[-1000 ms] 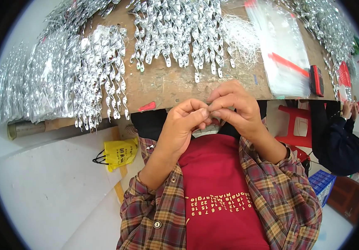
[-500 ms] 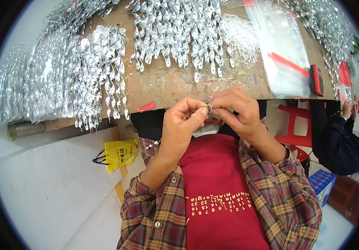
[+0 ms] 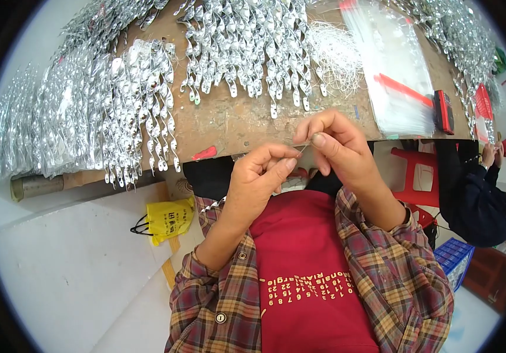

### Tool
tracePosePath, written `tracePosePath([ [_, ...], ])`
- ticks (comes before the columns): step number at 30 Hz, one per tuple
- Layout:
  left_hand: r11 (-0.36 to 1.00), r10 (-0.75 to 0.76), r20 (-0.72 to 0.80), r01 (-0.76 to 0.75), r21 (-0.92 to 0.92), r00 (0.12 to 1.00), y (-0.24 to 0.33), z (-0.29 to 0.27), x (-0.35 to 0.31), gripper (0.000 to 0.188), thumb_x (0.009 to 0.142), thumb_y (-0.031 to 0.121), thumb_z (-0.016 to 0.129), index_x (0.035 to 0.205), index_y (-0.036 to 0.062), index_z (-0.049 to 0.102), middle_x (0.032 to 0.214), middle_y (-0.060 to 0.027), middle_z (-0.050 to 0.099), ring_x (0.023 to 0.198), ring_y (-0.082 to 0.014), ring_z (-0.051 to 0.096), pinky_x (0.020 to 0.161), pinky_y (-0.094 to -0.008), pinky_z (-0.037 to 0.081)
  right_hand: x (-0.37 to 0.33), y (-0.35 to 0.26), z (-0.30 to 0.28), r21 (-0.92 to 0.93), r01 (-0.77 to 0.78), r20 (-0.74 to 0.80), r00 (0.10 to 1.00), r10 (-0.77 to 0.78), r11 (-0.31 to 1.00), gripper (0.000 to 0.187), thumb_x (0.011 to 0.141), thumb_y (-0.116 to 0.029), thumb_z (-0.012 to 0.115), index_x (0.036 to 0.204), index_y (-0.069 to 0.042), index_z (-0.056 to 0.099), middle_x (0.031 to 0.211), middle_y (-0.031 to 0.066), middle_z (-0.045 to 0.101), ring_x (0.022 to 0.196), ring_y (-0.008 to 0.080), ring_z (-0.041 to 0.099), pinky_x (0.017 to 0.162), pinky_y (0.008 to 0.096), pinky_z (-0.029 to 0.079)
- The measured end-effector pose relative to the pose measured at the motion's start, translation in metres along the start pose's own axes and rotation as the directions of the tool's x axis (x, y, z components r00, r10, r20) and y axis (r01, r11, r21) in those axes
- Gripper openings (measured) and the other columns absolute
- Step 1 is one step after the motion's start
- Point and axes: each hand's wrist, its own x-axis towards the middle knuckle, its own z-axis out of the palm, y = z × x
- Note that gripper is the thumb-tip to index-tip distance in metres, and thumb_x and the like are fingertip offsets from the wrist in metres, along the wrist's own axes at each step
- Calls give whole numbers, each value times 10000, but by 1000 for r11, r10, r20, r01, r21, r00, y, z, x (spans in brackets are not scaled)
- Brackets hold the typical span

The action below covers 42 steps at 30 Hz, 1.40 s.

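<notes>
A: What do the hands have hold of?

B: The left hand [image 3: 259, 176] pinches a thin strand [image 3: 304, 150] between thumb and forefinger. The right hand [image 3: 344, 147] appears to pinch its other part, thumb pressed in, the remaining fingers loosely bent. The strand spans the small gap between them, above the lap and just off the worktop's [image 3: 235, 126] near edge.

A: How far along does the piece seem?

B: Partway, by the look of it: no closed loop or knot can be made out. A short silver spiral end [image 3: 213, 205] shows beside the left forearm; whether it joins the strand cannot be told.

A: And beyond the hands?

B: Shiny, foil-like twisted strips [image 3: 247, 50] lie in rows straight ahead, with rounded, flat tips. More hang over the edge in a left-hand bundle [image 3: 141, 106], beside glossy pieces [image 3: 59, 126] that seem to be in clear film, perhaps the finished ones.

A: What looks unused?

B: A wiry, springy tangle of white string [image 3: 335, 56], and a stack of smooth, flat clear bags [image 3: 397, 76] with red bands. Judging by those, plenty is left. A hard-cased red-and-black device [image 3: 443, 112] sits just beside the bags.
</notes>
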Motion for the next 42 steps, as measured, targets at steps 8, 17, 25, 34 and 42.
tracePosePath([
  [8, 917, -213, 128, 243, -315, 969, 3, -11, 3, 100, 848, 95, 573, 909, 22, 606, 586, 60, 468, 477, -16, 380, 539, -188, 372, -1, 27, -4, -44, 54, 63, 997, -51, 998, 63, 947, -123, 433, 934, -61, 430, 767, 44, 511, 557, 70, 476, 539, 195, 414],
  [17, 990, -58, 168, 35, 139, 984, -28, -37, -13, 288, 862, 44, 562, 1141, -25, 560, 1017, -94, 628, 899, -136, 612, 838, -251, 462, 23, 5, -58, -320, 314, -240, 886, -397, 894, 69, 938, -84, 412, 946, -40, 464, 779, 68, 548, 691, 162, 584, 690, 299, 486],
  [25, 754, 522, -459, -137, 643, 719, 33, -91, 10, 247, 814, 74, 585, 1052, 49, 643, 859, -29, 639, 688, -72, 531, 627, -233, 442, 18, 11, -55, -409, 206, -250, 912, -326, 889, 119, 923, -99, 475, 987, -22, 539, 968, 82, 603, 788, 138, 588, 795, 281, 443],
  [34, 116, 837, -200, 191, 975, 510, 76, -217, 46, 370, 784, 158, 645, 1139, 65, 597, 1026, -131, 612, 920, -268, 573, 827, -359, 435, 16, 16, -81, -534, 89, -339, 888, -309, 841, 113, 889, -63, 523, 983, -10, 558, 907, 57, 597, 750, 95, 547, 713, 218, 438],
  [42, 83, 799, 54, -197, 977, 600, 26, -95, 20, 306, 788, 46, 605, 1094, 30, 602, 1055, -134, 603, 958, -302, 554, 862, -380, 412, 26, 31, -113, -953, -2, -169, 832, -528, 302, 105, 795, -42, 618, 899, -44, 629, 784, 63, 607, 652, 134, 553, 611, 242, 440],
])
